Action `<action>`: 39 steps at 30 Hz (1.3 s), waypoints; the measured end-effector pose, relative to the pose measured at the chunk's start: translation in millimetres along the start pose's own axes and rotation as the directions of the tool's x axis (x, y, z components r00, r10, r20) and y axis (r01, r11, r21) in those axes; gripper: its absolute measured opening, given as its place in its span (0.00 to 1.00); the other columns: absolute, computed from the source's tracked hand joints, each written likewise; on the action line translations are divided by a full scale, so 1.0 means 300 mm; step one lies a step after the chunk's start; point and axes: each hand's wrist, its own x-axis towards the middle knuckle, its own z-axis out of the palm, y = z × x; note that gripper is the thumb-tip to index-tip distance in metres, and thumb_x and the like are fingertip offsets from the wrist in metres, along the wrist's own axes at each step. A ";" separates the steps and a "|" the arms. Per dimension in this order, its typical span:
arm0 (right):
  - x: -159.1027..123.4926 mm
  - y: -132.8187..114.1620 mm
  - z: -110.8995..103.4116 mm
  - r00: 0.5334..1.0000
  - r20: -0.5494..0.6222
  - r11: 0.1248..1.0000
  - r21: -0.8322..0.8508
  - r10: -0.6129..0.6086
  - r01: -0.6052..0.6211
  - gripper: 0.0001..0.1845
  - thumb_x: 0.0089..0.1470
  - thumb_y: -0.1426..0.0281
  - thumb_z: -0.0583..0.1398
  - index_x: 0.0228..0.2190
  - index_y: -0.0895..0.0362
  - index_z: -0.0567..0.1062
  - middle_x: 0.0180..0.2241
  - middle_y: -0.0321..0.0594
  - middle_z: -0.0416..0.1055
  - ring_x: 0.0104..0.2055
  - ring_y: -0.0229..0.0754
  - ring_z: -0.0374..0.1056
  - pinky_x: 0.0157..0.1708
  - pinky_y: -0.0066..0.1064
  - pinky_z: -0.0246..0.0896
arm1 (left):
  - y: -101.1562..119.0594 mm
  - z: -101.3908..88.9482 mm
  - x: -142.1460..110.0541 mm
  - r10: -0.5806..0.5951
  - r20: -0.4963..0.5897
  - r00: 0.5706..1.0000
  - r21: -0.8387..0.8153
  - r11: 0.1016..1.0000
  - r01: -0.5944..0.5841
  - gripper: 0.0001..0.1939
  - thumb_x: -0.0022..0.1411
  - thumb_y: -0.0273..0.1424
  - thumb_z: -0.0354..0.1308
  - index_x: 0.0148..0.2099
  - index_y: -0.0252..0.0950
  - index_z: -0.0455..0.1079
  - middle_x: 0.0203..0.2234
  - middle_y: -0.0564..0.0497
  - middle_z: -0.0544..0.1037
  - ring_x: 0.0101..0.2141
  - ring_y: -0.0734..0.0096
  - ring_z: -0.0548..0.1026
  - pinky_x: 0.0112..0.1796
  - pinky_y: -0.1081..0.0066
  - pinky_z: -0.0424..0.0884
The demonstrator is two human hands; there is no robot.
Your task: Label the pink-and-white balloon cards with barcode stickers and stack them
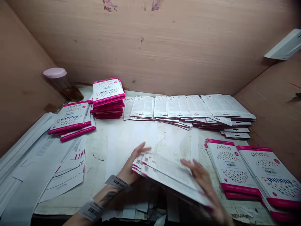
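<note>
A small stack of flat printed packets (174, 175), backs up with white text panels and barcodes, is tilted between my hands above the table's front edge. My left hand (134, 161) grips the stack's left end, with fingers reaching past the far edge. At the right end is my right hand (199, 177), its fingers partly spread and smeared by motion while the palm side bears on the packets. Strips of barcode labels (117, 182) are stuck along my left wrist and forearm. The packets' undersides are hidden.
Face-down packets (176, 106) lie in an overlapping row at the back. Pink-edged birthday packets are piled at back left (108, 91), left (70, 116) and right (235, 169). Label sheets (44, 166) cover the left side. A lidded drink tumbler (63, 83) leans near the cardboard wall (152, 56).
</note>
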 end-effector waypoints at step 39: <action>0.262 0.067 0.057 0.854 -0.474 0.646 -0.587 0.216 -0.489 0.18 0.50 0.62 0.63 0.42 0.57 0.71 0.46 0.55 0.65 0.51 0.61 0.62 0.47 0.47 0.61 | 0.002 0.106 0.466 -0.123 0.344 0.931 0.509 0.857 -0.075 0.36 0.44 0.37 0.70 0.55 0.33 0.66 0.42 0.46 0.79 0.41 0.54 0.78 0.41 0.62 0.74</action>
